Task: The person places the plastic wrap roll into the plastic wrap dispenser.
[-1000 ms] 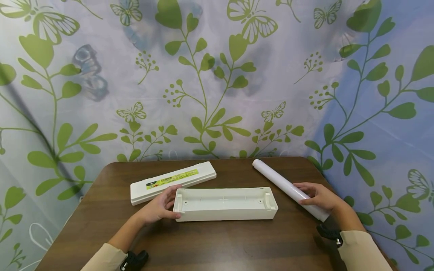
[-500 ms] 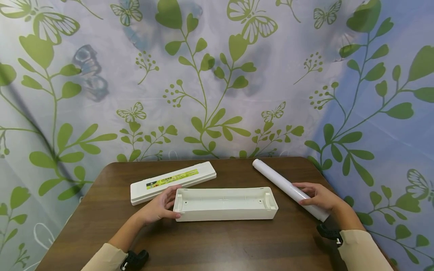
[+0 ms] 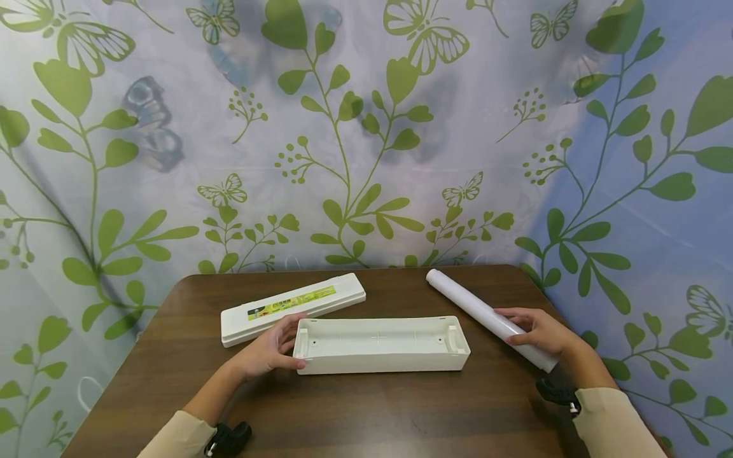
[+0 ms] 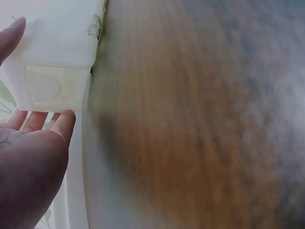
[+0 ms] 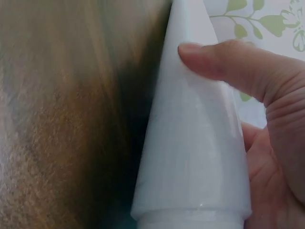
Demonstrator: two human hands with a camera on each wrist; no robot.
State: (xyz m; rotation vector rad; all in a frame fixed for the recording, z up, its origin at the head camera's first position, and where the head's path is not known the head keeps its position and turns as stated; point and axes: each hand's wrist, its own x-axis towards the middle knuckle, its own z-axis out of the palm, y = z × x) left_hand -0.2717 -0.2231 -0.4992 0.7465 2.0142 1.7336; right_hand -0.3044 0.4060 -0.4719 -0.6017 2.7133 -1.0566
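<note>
A long white open-topped plastic box (image 3: 382, 363) lies on the brown table, its bare inside facing up. My left hand (image 3: 268, 351) holds its left end, thumb at the front corner and fingers behind. In the left wrist view the fingertips touch the edge of the box's end (image 4: 55, 88). To the right, a white roll of cling film (image 3: 472, 305) lies slanted on the table. My right hand (image 3: 538, 332) grips its near part, the thumb on top of the roll (image 5: 190, 143) in the right wrist view and the other fingers mostly hidden behind it.
A long white lid (image 3: 338, 294) with a yellow-green label lies slanted behind the box, partly behind the left hand. The wooden table (image 3: 389, 413) ends at a wall covering (image 3: 366, 159) printed with leaves and butterflies. Dark straps sit on both wrists.
Both hands, the box, the roll and the lid stay in place. Only the printed covering at the far left shifts slightly.
</note>
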